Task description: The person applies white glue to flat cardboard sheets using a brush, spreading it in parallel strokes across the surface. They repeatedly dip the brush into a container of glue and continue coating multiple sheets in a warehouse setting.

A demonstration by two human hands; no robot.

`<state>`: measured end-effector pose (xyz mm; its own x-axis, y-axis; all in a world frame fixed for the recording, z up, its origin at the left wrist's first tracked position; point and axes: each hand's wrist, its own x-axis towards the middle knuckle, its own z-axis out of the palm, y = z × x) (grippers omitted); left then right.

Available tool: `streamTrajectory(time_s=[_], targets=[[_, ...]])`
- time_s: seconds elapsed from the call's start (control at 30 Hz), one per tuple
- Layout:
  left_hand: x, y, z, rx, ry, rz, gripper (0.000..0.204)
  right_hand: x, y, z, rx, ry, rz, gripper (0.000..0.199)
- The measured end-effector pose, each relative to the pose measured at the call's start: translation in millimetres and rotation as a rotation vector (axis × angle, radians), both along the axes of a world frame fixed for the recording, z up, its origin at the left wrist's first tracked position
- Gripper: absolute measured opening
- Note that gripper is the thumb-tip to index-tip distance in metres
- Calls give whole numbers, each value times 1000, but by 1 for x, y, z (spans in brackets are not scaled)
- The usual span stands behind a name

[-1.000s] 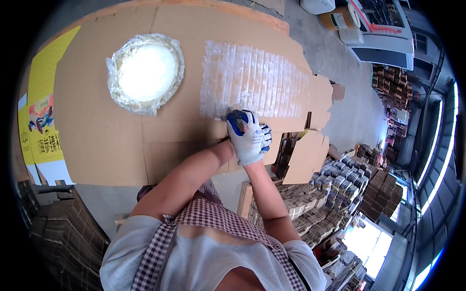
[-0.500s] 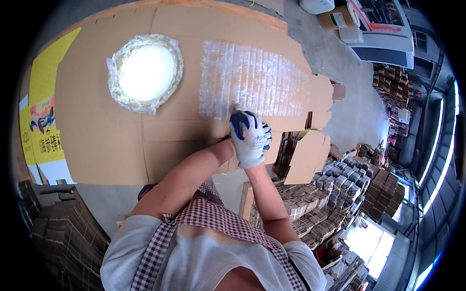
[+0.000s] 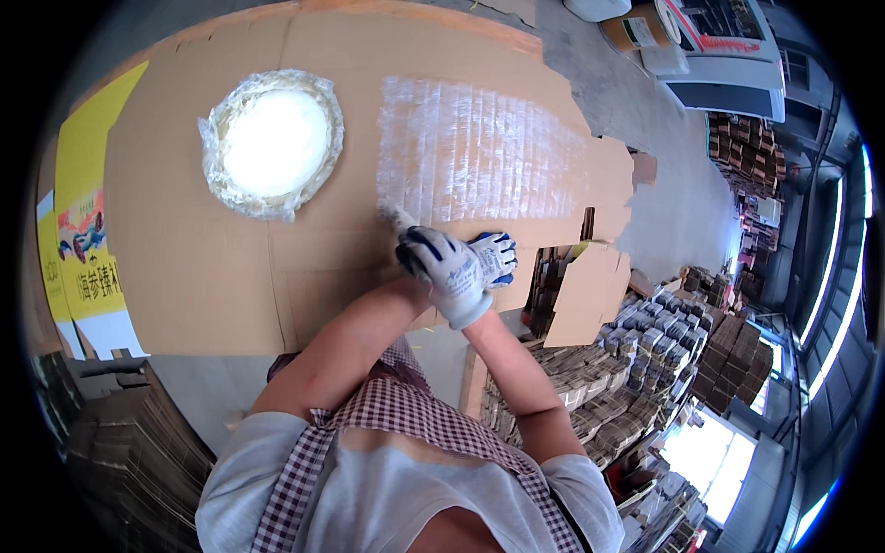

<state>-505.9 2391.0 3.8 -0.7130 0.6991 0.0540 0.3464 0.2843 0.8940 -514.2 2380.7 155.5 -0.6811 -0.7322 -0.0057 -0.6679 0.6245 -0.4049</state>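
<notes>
My right hand (image 3: 442, 263), in a white glove with blue patches, is closed round what looks like a brush (image 3: 397, 219). Its pale tip touches the cardboard (image 3: 346, 198) at the lower left corner of a patch of whitish, glossy streaks (image 3: 484, 152). My left forearm crosses beneath the right wrist. Beyond it, my left hand (image 3: 496, 260), gloved alike, rests on the cardboard just below the patch, fingers stretched out and partly spread. The right hand and cuff hide part of it. Left of the patch stands a round dish wrapped in crumpled clear plastic (image 3: 212, 170), its inside glaring white.
A yellow printed board (image 3: 81, 175) lies at the left edge. A cut cardboard flap (image 3: 585, 295) hangs on the right. Bundled cardboard stacks (image 3: 590, 387) stand beyond it, and more (image 3: 129, 452) at lower left. A brown drum (image 3: 641, 30) and a machine (image 3: 724, 69) are at upper right.
My right hand has moved left and slightly down with the brush, to the patch's lower left corner. My left hand, mostly covered before, now shows more.
</notes>
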Motion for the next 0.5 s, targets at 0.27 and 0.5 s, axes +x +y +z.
streamTrajectory(time_s=[0.27, 0.5], targets=[[-14, 7, -8, -67, 25, -18, 60, -36, 29, 0, -186, -88, -582, 30], [-20, 9, -1, 320, -346, -19, 59, -81, 41, -7, -350, 34, -641, 35]])
